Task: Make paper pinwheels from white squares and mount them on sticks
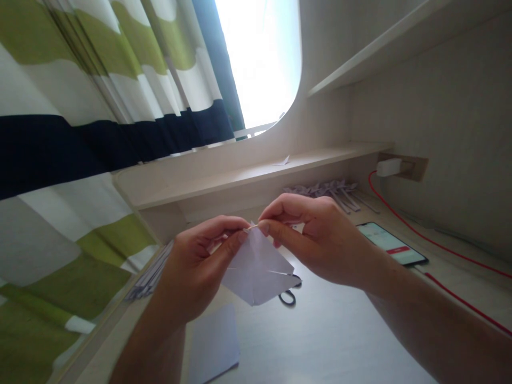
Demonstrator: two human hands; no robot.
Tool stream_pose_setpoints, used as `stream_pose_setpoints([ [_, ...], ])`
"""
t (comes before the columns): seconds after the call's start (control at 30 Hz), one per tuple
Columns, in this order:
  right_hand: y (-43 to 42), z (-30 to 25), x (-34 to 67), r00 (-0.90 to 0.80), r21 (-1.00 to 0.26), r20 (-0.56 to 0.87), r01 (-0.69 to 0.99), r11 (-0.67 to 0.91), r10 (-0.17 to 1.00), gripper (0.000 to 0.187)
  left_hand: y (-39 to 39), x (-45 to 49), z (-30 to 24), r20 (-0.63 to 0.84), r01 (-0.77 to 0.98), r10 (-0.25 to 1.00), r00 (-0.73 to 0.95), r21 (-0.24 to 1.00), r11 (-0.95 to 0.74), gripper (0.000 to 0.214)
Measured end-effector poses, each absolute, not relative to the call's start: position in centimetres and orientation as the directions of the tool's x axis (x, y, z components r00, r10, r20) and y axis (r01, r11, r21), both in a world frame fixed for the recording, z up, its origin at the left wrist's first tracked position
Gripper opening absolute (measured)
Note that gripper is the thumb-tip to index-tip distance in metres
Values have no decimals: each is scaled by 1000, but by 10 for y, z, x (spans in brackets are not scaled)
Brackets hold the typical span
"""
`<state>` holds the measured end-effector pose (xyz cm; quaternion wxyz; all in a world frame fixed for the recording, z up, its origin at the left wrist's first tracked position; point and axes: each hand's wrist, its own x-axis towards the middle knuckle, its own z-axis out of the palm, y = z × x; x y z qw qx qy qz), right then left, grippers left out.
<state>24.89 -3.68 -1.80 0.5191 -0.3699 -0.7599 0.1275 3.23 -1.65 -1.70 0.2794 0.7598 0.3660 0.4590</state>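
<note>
A white square of paper (256,266) with slits cut in from its corners hangs by its top corner between my hands, above the desk. My left hand (204,256) pinches that corner between thumb and forefinger. From the left fingertips to the right ones runs a thin yellowish strip (253,227), like a toothpick or a bit of tape; I cannot tell which. My right hand (320,234) pinches its other end with thumb and forefinger. Scissors (288,297) with dark handles lie partly hidden behind the paper. Lower left is a stack of white paper (215,344).
Folded paper pieces with stems (326,192) lie at the back right under the shelf (240,181). Paper strips (150,272) are at the left edge. A phone (394,242) with a red cable lies right, below a white charger (389,167). A curtain (100,133) hangs left.
</note>
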Motion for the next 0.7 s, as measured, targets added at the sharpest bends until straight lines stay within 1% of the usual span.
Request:
stream_pose_setpoints([
  [0.1, -37, -18, 249, -196, -552, 706, 450, 703, 680, 12, -17, 32, -17, 489, 311, 813, 316, 756, -576, 16],
  [0.3, -40, -20, 249, -205, -445, 768, 513, 735, 607, 7, -16, 32, -16, 495, 329, 808, 320, 742, -585, 16],
  [0.5, -42, -23, 247, -254, -273, 824, 606, 747, 506, 11, -17, 33, -15, 476, 349, 818, 323, 743, -571, 14],
  [0.7, -43, -24, 247, -326, -147, 833, 649, 746, 447, 17, -17, 35, -15, 440, 328, 828, 346, 770, -547, 15],
])
